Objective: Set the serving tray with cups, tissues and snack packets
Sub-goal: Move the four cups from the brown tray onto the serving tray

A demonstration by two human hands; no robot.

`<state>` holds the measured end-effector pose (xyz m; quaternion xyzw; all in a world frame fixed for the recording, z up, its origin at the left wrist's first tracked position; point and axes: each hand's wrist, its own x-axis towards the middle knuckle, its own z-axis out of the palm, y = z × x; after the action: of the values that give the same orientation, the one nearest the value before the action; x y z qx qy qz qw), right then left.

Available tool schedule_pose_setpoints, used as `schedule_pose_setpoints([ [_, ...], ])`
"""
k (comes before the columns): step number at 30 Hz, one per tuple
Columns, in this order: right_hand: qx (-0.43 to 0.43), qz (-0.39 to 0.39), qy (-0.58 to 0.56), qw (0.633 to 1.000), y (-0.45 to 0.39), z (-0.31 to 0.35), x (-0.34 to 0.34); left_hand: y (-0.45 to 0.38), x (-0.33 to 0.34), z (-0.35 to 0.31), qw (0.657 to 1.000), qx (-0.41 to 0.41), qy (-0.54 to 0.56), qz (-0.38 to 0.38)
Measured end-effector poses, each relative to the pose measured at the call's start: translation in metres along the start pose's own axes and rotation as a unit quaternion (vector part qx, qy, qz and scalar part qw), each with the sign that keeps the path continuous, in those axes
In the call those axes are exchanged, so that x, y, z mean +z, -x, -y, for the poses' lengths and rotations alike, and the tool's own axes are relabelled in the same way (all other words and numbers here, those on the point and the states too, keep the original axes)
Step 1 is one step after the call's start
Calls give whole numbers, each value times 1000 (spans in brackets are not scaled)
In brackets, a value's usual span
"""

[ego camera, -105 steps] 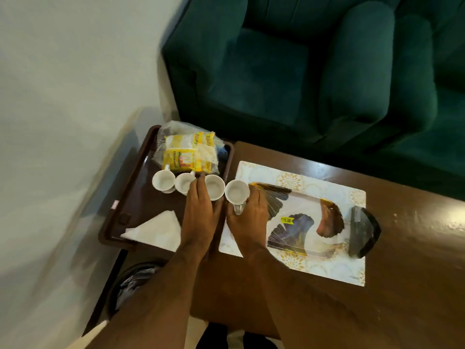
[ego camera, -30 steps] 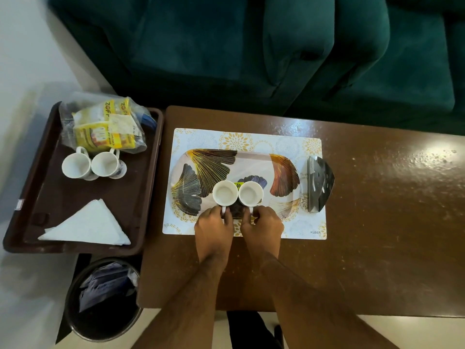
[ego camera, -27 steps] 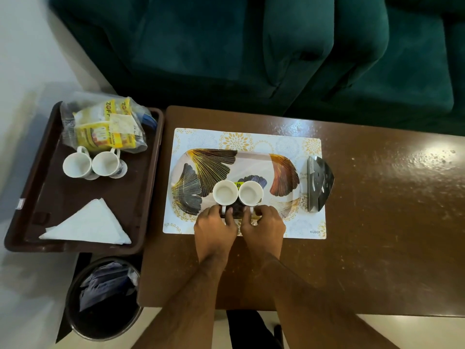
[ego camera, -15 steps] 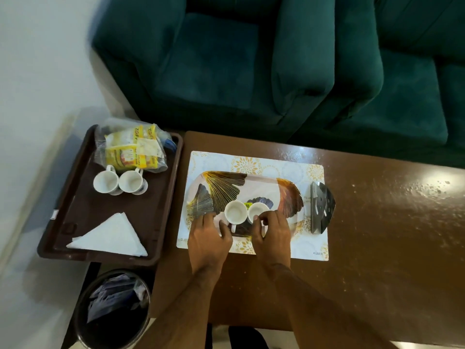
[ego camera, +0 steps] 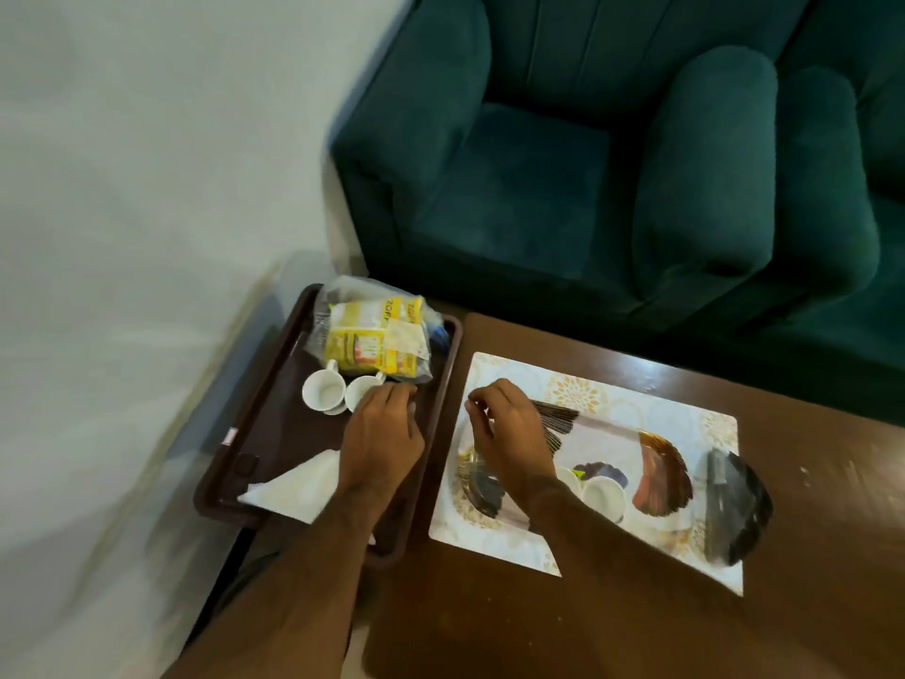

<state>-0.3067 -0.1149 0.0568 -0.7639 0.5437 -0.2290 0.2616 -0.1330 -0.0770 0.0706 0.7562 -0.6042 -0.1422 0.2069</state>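
Note:
The leaf-patterned serving tray (ego camera: pixel 607 433) lies on a pale placemat (ego camera: pixel 538 379). One white cup (ego camera: pixel 602 497) stands on it, and a second cup (ego camera: pixel 569 475) beside it is mostly hidden by my right forearm. My right hand (ego camera: pixel 504 428) hovers over the tray's left end, fingers loosely curled, holding nothing. My left hand (ego camera: pixel 382 433) is over the brown tray (ego camera: pixel 274 374), its fingertips right next to one of two white cups (ego camera: pixel 363 393) (ego camera: pixel 323 389) there. Yellow snack packets in a clear bag (ego camera: pixel 377 340) lie behind these cups. Folded white tissues (ego camera: pixel 298 487) lie at the tray's near end.
A black napkin holder (ego camera: pixel 734 507) lies at the placemat's right edge on the brown wooden table (ego camera: pixel 808 556). A dark green sofa (ego camera: pixel 612 188) stands behind the table. A white wall (ego camera: pixel 147 188) is to the left of the brown tray.
Both hands have let go of the two cups on the serving tray and moved left. My left hand now reaches the cups on the brown tray. The view has swung left.

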Motion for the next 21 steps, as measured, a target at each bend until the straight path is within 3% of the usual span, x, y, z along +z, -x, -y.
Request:
schedule_pose_setpoints([
  [8,-52,77,4,996,-72,33,54,-66,-36,99,997,54,-6,55],
  [21,-109,182,91,973,-111,43,105,-122,-33,163,972,120,-39,197],
])
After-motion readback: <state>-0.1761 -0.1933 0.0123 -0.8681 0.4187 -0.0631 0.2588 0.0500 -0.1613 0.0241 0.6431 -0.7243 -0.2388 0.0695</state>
